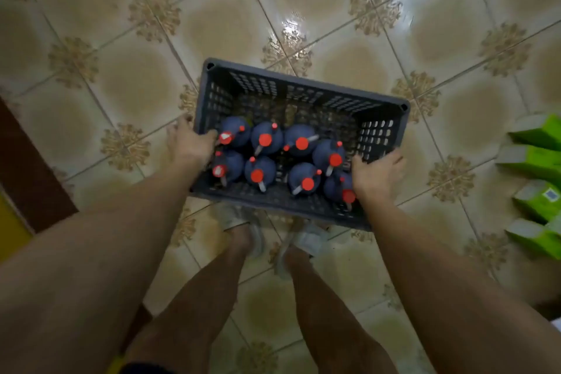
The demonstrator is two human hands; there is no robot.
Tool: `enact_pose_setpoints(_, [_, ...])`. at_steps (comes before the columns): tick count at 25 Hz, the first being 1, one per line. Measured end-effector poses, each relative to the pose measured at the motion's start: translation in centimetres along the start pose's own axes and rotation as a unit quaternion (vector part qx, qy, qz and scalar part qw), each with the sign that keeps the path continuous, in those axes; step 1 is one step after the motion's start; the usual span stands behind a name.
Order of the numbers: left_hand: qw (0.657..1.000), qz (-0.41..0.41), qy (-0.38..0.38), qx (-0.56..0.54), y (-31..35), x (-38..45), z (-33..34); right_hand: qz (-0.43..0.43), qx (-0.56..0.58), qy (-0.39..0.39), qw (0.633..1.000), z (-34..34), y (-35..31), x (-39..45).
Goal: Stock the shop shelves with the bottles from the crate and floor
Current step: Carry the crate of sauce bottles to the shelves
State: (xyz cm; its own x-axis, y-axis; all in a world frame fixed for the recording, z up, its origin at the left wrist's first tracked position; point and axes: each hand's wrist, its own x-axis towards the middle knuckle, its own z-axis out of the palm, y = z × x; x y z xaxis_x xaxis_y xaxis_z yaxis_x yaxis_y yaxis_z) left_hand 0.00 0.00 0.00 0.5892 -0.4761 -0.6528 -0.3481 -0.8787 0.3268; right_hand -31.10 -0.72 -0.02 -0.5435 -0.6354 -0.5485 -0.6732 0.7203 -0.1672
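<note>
Fingers [182, 127] of the left hand [189, 144] curl over the crate's left short wall, the thumb hooked inside by the nearest bottle cap; fingers of the right hand [378, 171] wrap the opposite wall, clamped on its rim. Both hands grip the crate [303, 94] and nothing else.

Inside the crate, eight dark bottles [267, 138] with red caps stand upright in two rows, crowded toward the wall nearest the person, while the far half of the crate holds nothing. Whether the crate rests on the tiled floor [121, 94] or hangs just above it cannot be told; the person's feet stand just behind its near wall.

Judged from this, the step in hand is carrying the crate toward the shelves, none of which show. Next comes setting the crate level beside them, then freeing one hand to lift a bottle out by its neck.

Right of the crate, well apart, green cartons [537, 161] lie on the floor.
</note>
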Motion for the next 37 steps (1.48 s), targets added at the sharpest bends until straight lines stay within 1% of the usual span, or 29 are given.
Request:
enact_pose_setpoints(2, [0.999,-0.007,0.026,0.036,-0.6,2.6,1.1,0.042,-0.009,0.04,0.998,1.5,0.8,2.5])
enact_pose_setpoints(6, [0.998,-0.044,0.016,-0.041,-1.7,5.7,2.5,0.111,0.115,0.053,0.986,2.5,2.7,6.2])
enact_pose_setpoints(7, [0.997,-0.045,0.005,-0.058,-1.7,6.4,2.7,0.13,0.141,0.041,0.981,2.4,3.3,7.1])
enact_pose_setpoints(8, [0.996,-0.043,-0.018,-0.08,-1.5,6.9,2.7,0.15,0.173,0.012,0.973,2.1,3.6,7.7])
enact_pose_setpoints(11, [0.987,-0.031,-0.1,-0.126,-1.2,8.3,2.8,0.153,0.264,-0.132,0.943,2.1,4.5,9.2])
enact_pose_setpoints(12, [0.981,-0.038,-0.127,-0.141,-1.3,8.4,2.8,0.149,0.272,-0.155,0.938,2.3,4.6,9.2])
enact_pose_setpoints(15, [0.965,-0.063,-0.211,-0.146,-1.3,8.8,2.3,0.137,0.281,-0.165,0.935,2.5,4.8,9.3])
enact_pose_setpoints(17, [0.958,-0.059,-0.245,-0.136,-0.8,8.6,1.6,0.139,0.278,-0.184,0.932,2.3,4.6,9.4])
enact_pose_setpoints(20, [0.959,-0.027,-0.254,-0.122,-0.7,7.2,1.0,0.137,0.274,-0.202,0.93,1.9,4.7,8.8])
enact_pose_setpoints(24, [0.967,-0.02,-0.225,-0.118,-1.9,5.7,-0.4,0.119,0.274,-0.204,0.932,0.7,4.7,6.9])
enact_pose_setpoints(27, [0.968,-0.025,-0.221,-0.113,-0.6,4.1,-3.1,0.106,0.264,-0.183,0.941,-2.7,3.2,5.2])
enact_pose_setpoints(30, [0.966,-0.016,-0.227,-0.126,2.2,1.0,-8.0,0.09,0.271,-0.185,0.94,-7.9,0.9,2.7])
enact_pose_setpoints(33, [0.963,0.007,-0.231,-0.14,5.7,-5.2,-15.2,0.063,0.276,-0.193,0.94,-16.0,-1.7,-2.3])
enact_pose_setpoints(37, [0.961,0.019,-0.23,-0.151,10.3,-16.4,-28.1,0.022,0.261,-0.182,0.948,-30.0,-6.3,-12.7])
